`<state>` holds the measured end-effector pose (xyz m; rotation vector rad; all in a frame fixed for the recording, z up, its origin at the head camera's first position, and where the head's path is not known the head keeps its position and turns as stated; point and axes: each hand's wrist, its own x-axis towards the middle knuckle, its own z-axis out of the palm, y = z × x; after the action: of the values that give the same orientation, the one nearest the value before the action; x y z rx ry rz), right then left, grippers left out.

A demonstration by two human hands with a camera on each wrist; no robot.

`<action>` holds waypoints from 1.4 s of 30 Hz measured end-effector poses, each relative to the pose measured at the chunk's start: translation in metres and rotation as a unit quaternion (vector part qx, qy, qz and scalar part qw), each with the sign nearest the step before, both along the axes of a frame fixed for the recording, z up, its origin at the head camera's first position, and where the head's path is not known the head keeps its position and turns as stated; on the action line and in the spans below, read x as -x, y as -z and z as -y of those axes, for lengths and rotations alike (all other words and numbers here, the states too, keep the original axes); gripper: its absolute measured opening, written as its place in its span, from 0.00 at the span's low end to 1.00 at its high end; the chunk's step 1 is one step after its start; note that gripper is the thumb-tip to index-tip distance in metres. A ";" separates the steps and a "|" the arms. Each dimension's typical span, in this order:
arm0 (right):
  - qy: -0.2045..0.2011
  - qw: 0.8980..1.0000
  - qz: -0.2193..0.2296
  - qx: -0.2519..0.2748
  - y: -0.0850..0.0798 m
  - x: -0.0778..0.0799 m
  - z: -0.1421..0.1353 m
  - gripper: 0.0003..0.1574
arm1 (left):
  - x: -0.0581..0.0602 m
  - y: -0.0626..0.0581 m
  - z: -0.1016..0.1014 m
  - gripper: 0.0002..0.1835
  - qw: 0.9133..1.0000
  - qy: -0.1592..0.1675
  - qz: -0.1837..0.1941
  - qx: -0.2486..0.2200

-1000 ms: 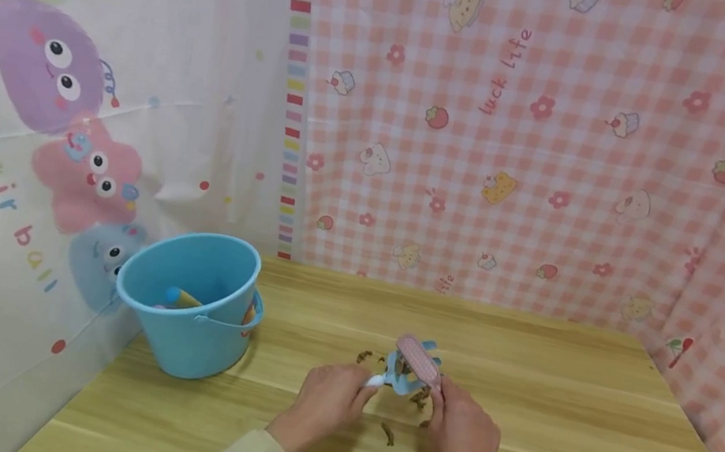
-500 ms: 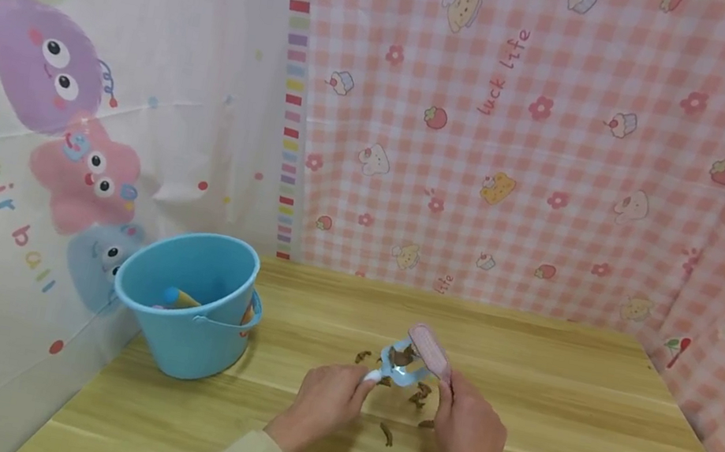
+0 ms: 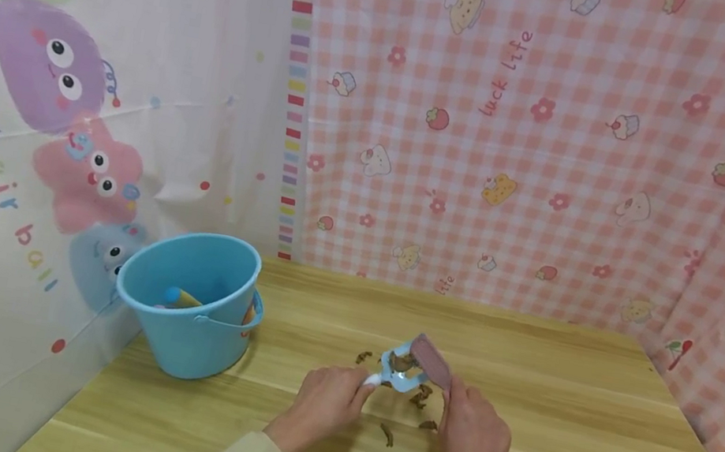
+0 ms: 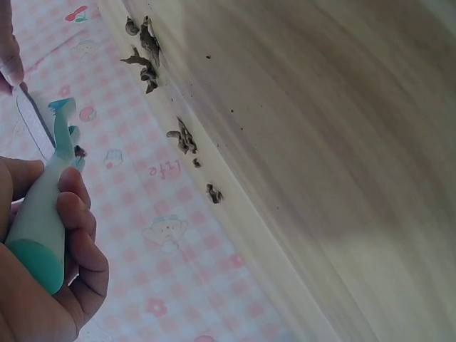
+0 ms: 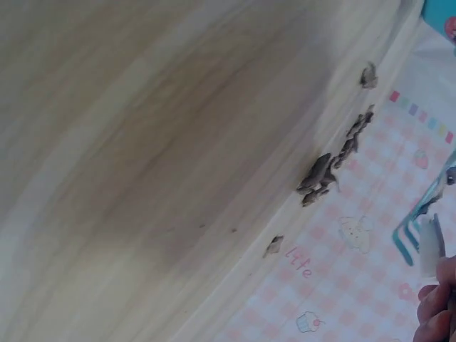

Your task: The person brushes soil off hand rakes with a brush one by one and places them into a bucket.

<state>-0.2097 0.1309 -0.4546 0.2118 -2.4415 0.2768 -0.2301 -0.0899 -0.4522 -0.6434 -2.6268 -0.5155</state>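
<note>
In the head view my left hand (image 3: 330, 400) grips the pale handle of a light-blue toy rake (image 3: 400, 381). Its curved tines are raised over the table, and brown dried leaf-like bits (image 3: 400, 362) show among them. The left wrist view has fingers wrapped round the mint handle (image 4: 39, 221). My right hand (image 3: 473, 444) holds a flat pink paddle-shaped tool (image 3: 431, 362) with a finely patterned face, probably a brush. Its head overlaps the rake's far right side. More brown bits (image 3: 420, 396) lie scattered on the wooden table under and around the hands.
To the left a blue bucket (image 3: 184, 346) stands on the table (image 3: 574, 421), with a yellow-and-blue item (image 3: 181, 297) inside. A white cartoon curtain (image 3: 209, 112) hangs at the left and a pink checked cloth (image 3: 532, 158) behind and to the right.
The right hand has moved slightly right with the pink tool, which rose off the rake and then dipped again, its face turning. The left hand and rake have stayed nearly in place.
</note>
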 end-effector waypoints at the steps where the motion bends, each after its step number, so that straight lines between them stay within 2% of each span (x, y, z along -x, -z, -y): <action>1: 0.003 1.000 0.002 0.004 -0.001 -0.001 0.001 0.12 | 0.000 0.000 0.000 0.19 1.000 0.000 0.001 0.000; 4: 0.000 0.999 0.024 0.030 -0.003 -0.001 0.004 0.13 | 0.000 0.001 0.001 0.20 1.000 0.001 0.002 0.002; 6: -0.007 0.997 0.057 0.050 -0.003 -0.002 0.005 0.14 | 0.000 0.001 0.002 0.20 1.000 0.000 0.007 0.000; 9: -0.010 0.992 0.107 0.072 -0.002 -0.002 0.005 0.14 | 0.000 0.002 0.003 0.16 1.000 0.007 0.017 -0.007; 11: -0.002 0.990 0.124 0.069 0.001 -0.002 0.004 0.14 | 0.000 0.002 0.003 0.12 1.000 0.011 0.023 -0.012; 13: 0.005 0.992 0.115 0.054 0.004 -0.002 0.002 0.13 | 0.000 0.002 0.003 0.09 0.999 0.014 0.026 -0.015; 17: -0.001 0.998 0.055 -0.005 0.010 0.000 -0.001 0.14 | -0.001 0.004 0.003 0.06 0.999 0.009 0.032 -0.015; 21: -0.002 0.999 0.019 -0.031 0.011 0.000 -0.001 0.16 | -0.001 0.005 0.004 0.06 1.000 0.003 0.028 -0.005; 23: 0.002 0.999 0.029 -0.013 0.010 0.000 0.000 0.13 | -0.001 0.005 0.004 0.08 1.000 -0.003 0.019 0.004; 25: 0.002 0.998 0.055 0.026 0.005 -0.001 0.001 0.10 | -0.001 0.005 0.005 0.11 1.000 -0.009 0.011 0.010; 28: -0.004 0.991 0.094 0.091 -0.002 -0.003 0.005 0.09 | 0.001 0.005 0.005 0.15 1.000 -0.016 0.003 0.016; 30: -0.012 0.986 0.117 0.114 -0.005 -0.004 0.008 0.09 | 0.001 0.004 0.005 0.17 1.000 -0.016 -0.001 0.017; 34: -0.011 0.987 0.124 0.099 -0.001 -0.004 0.009 0.12 | 0.001 0.002 0.005 0.18 1.000 -0.013 -0.011 0.017; 37: -0.011 0.993 0.094 0.069 0.004 -0.003 0.006 0.14 | 0.000 0.002 0.004 0.19 0.999 -0.013 -0.022 0.023; 42: -0.011 0.998 0.057 0.022 0.006 -0.003 0.004 0.11 | -0.001 0.002 0.004 0.19 0.999 -0.016 -0.018 0.040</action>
<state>-0.2069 0.1266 -0.4609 0.2096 -2.5442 0.3599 -0.2293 -0.0941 -0.4546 -0.6289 -2.6299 -0.3883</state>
